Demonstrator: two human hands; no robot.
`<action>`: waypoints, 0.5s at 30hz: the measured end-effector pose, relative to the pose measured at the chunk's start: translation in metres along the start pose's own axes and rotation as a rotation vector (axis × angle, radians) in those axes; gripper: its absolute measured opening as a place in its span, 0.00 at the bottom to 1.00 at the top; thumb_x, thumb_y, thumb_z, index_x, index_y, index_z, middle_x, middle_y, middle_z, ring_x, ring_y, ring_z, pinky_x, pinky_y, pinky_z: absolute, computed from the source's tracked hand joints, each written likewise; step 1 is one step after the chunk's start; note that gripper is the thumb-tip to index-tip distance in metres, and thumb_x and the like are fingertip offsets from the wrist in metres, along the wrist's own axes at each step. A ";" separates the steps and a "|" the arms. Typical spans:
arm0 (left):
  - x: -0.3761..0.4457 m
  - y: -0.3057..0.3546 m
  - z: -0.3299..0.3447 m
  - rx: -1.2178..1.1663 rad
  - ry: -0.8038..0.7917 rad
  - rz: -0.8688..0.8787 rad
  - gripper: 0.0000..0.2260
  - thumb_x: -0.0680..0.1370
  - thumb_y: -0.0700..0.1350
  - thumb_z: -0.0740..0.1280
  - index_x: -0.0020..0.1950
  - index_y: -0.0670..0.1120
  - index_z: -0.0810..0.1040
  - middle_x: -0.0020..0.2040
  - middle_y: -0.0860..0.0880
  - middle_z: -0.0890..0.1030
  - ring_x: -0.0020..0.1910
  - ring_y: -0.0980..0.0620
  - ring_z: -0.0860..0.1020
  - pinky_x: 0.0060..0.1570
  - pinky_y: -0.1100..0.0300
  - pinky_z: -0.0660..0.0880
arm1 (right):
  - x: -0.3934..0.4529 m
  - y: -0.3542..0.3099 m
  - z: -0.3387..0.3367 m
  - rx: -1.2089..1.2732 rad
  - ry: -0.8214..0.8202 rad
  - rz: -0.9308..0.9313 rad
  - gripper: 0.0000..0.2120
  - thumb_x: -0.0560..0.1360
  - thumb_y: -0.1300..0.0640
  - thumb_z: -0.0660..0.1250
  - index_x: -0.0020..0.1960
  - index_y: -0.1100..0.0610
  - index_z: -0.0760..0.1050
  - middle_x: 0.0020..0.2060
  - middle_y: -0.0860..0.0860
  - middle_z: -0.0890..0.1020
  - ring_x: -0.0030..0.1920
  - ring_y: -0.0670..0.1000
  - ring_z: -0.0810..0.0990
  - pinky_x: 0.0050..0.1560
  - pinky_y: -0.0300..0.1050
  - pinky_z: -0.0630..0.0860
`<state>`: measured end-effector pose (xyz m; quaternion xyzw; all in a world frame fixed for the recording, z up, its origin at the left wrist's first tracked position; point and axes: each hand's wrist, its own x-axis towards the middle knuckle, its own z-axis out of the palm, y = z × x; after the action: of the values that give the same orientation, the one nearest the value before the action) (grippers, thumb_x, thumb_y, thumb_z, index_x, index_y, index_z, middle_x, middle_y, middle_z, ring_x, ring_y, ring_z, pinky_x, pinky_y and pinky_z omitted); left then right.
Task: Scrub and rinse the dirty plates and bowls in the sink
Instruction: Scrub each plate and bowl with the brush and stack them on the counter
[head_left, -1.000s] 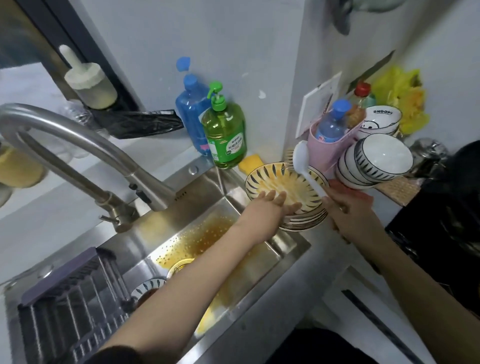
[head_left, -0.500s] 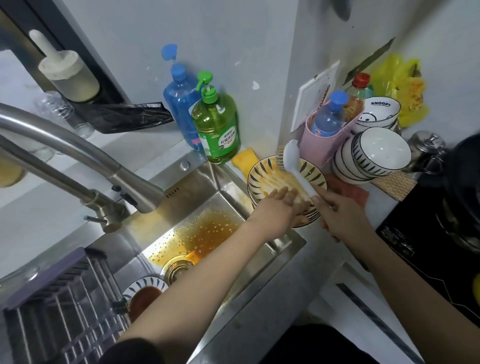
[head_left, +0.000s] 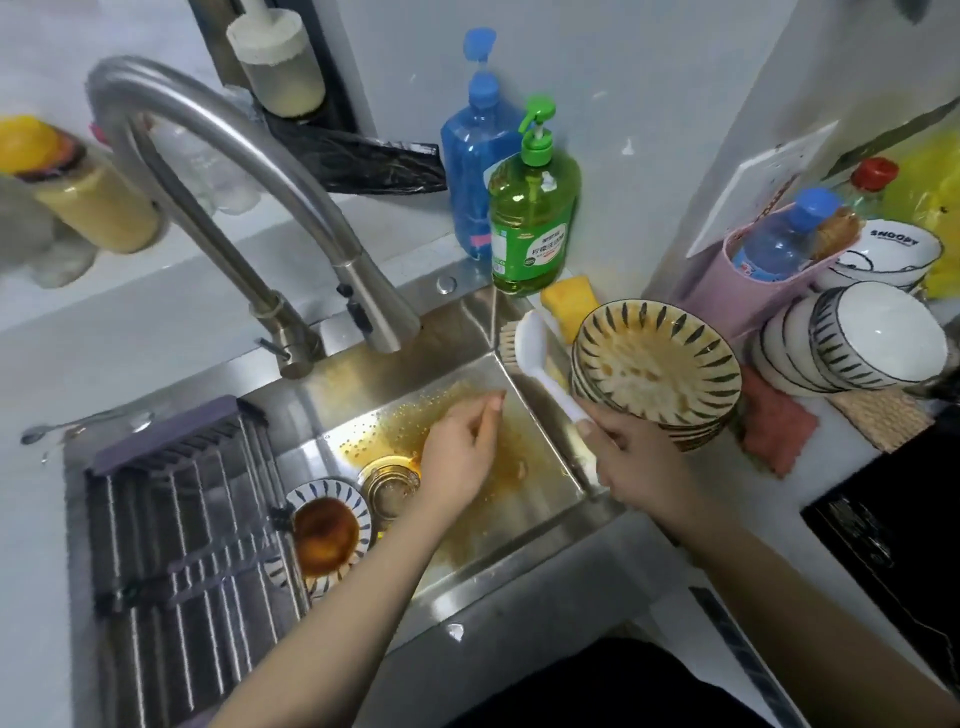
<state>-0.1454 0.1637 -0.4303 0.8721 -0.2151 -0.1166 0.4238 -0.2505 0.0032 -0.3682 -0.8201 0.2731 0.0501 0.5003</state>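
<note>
The steel sink (head_left: 540, 467) is filmed with orange grease. A folding drain rack (head_left: 176, 519) half hides a dirty bowl (head_left: 324, 535) inside. Stacked dirty plates (head_left: 657, 364) sit at its right rim. The right hand (head_left: 641, 457) grips a dish brush (head_left: 535, 358); the left hand (head_left: 460, 447) hovers, fingers loosely curled, holding nothing.

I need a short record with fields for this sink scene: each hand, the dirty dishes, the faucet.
left hand: over the sink, holds nothing
right hand: grips the dish brush
plate stack: on the counter right of the sink, top plate greasy
small plate: in the sink beside the drain, brown residue
faucet: no water visible
</note>
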 end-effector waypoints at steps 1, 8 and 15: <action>-0.001 -0.012 0.000 -0.093 0.040 -0.141 0.17 0.83 0.51 0.57 0.64 0.46 0.79 0.60 0.51 0.80 0.56 0.55 0.76 0.54 0.71 0.69 | 0.006 0.000 0.009 -0.009 -0.034 -0.003 0.17 0.81 0.53 0.59 0.69 0.45 0.71 0.24 0.40 0.72 0.26 0.38 0.70 0.29 0.30 0.64; -0.011 -0.093 0.003 -1.008 0.304 -1.087 0.19 0.82 0.57 0.56 0.49 0.43 0.76 0.43 0.44 0.80 0.38 0.47 0.80 0.32 0.56 0.80 | 0.049 -0.009 0.086 -0.138 -0.333 -0.008 0.18 0.81 0.48 0.58 0.70 0.43 0.68 0.31 0.42 0.74 0.23 0.38 0.72 0.23 0.32 0.66; -0.019 -0.163 0.019 -1.448 0.543 -1.459 0.21 0.81 0.59 0.57 0.60 0.42 0.73 0.43 0.42 0.79 0.33 0.45 0.82 0.22 0.54 0.78 | 0.085 -0.003 0.149 -0.255 -0.535 0.029 0.18 0.81 0.49 0.57 0.71 0.42 0.66 0.31 0.46 0.74 0.27 0.44 0.71 0.22 0.34 0.65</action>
<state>-0.1247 0.2492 -0.5705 0.3270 0.5823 -0.2443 0.7031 -0.1485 0.0962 -0.4698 -0.8301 0.1345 0.3058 0.4466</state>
